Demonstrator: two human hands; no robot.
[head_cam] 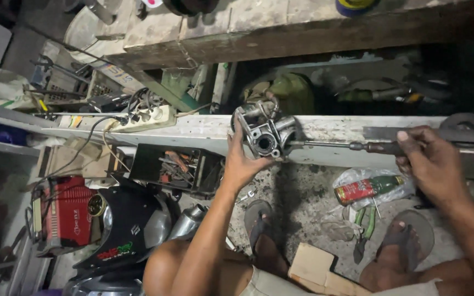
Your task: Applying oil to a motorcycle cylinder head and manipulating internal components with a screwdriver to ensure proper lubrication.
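Holding: left hand – grip clamped on grey metal carburettor, against the white ledge.
Driving: right hand – grip closed around screwdriver, tip at carburettor.

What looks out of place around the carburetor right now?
Loose items litter the floor: a green bottle with a red label lies on its side on a plastic bag, and green-handled pliers lie between the sandalled feet. No damage is visible.
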